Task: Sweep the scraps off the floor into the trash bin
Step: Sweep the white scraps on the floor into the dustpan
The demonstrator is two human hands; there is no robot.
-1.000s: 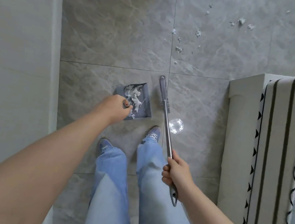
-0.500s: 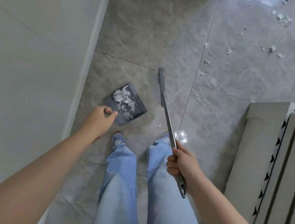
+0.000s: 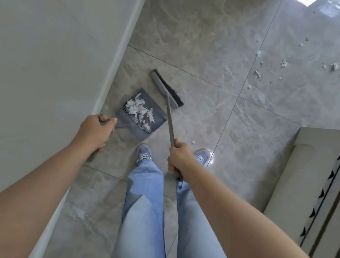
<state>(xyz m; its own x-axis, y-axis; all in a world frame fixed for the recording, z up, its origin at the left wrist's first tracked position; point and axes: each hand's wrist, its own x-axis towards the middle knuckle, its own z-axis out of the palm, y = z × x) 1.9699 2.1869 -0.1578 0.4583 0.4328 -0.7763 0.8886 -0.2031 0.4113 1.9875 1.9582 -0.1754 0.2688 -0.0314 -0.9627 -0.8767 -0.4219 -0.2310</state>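
Observation:
My left hand (image 3: 95, 130) grips the handle of a grey dustpan (image 3: 159, 117), which holds a heap of white paper scraps (image 3: 139, 112). My right hand (image 3: 180, 157) is closed around the metal handle of a grey broom (image 3: 166, 89); its black-bristled head rests just above and right of the pan. More white scraps (image 3: 257, 73) lie scattered on the grey tile floor at the upper right, and one small scrap (image 3: 193, 141) sits near my right shoe. No trash bin is in view.
A white wall with a baseboard (image 3: 118, 56) runs along the left, close to the dustpan. A white piece of furniture with black-striped fabric (image 3: 318, 184) stands at the right. My legs in blue jeans and two shoes fill the lower middle.
The view has swung left, so the wall fills more of the frame. The dustpan and broom moved left toward the wall, and the broom head has turned broadside next to the pan.

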